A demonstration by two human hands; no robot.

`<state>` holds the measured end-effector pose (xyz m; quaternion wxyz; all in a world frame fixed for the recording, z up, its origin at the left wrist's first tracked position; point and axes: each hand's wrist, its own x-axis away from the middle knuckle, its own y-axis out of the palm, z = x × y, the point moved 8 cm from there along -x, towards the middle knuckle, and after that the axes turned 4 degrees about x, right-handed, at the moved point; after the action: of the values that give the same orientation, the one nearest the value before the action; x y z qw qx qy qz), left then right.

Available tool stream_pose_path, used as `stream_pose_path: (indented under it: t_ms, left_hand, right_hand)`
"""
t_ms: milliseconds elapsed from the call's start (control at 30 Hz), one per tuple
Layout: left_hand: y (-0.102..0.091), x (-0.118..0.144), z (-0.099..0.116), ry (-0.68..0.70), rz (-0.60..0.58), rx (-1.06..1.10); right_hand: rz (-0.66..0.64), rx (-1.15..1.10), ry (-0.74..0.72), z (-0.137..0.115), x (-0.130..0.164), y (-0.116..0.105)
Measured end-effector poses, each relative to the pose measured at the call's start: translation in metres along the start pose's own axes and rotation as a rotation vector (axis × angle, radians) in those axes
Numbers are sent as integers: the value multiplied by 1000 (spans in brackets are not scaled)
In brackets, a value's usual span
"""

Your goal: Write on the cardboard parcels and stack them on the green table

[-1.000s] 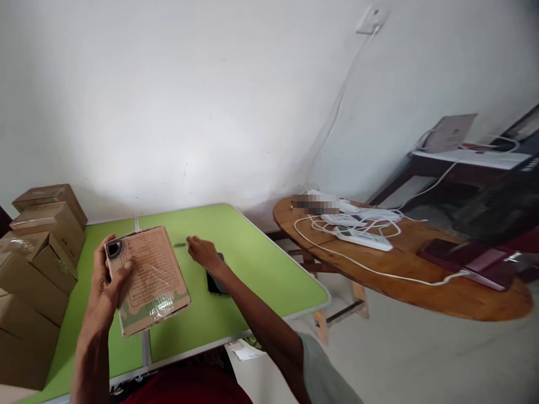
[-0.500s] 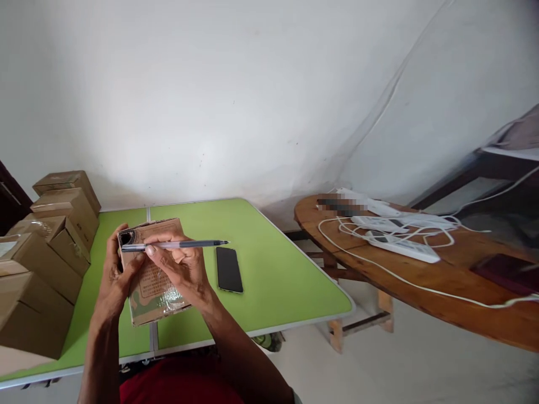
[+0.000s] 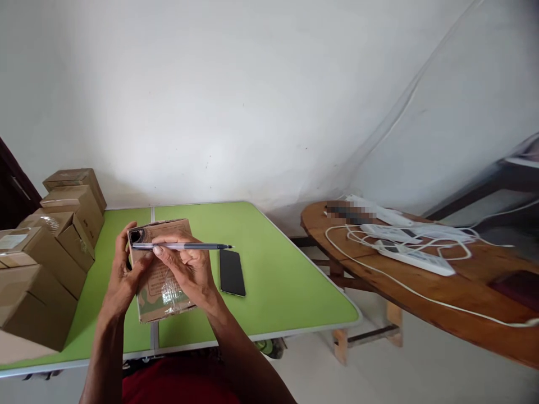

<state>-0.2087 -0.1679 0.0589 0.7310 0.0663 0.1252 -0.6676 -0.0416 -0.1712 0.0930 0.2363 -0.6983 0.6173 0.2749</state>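
Note:
A small cardboard box (image 3: 158, 280), printed and partly covered with shiny clear tape, is held tilted above the green table (image 3: 286, 280). My left hand (image 3: 122, 275) grips its left side, thumb on the face. A dark torn spot shows at the box's upper left corner. Between the fingers of my right hand (image 3: 191, 269) is a pen (image 3: 202, 246), lying sideways across the box. Its bare tip points right, and its other end is at the dark corner. A black smartphone (image 3: 232, 273) lies on the table just right of my right hand.
Several cardboard boxes (image 3: 46, 280) stand in a row along the table's left side. On the right is a brown wooden table (image 3: 421, 292) with white power strips (image 3: 416, 257) and tangled white cables. A white wall rises behind both tables.
The whole view has shifted slightly, so everything appears a little further right. Both hands keep their hold on the box and the pen, nearly unchanged.

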Motion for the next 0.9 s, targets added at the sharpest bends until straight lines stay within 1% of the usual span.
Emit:
stream_pose_path:
  t_ms: [167, 333, 400, 500, 600, 667, 767, 833, 900]
  left_hand:
    - [-2, -1, 2, -2, 24, 18]
    - [-6, -5, 6, 11, 66, -5]
    - [-7, -6, 7, 8, 78, -24]
    - [-7, -6, 5, -14, 90, -17]
    - [-5, -5, 4, -13, 89, 5]
    - [-5, -4, 3, -1, 80, 1]
    - [-5, -4, 2, 7, 63, -21]
    - [-4, -4, 1, 9, 48, -25]
    - [-4, -3, 1, -1, 36, -20]
  right_hand:
    - [-64, -155, 46, -2, -6, 7]
    - [-78, -188, 35, -3, -11, 11]
    - [-65, -218, 42, 0, -10, 9]
    - [-18, -277, 97, 3, -3, 1]
    - [17, -317, 139, -3, 5, -10]
    - [-33, -334, 134, -11, 7, -14]
    - [-157, -405, 107, -23, 7, -14]
    - [-184, -491, 113, -27, 4, -15]
    - [-166, -581, 123, -31, 2, -17]
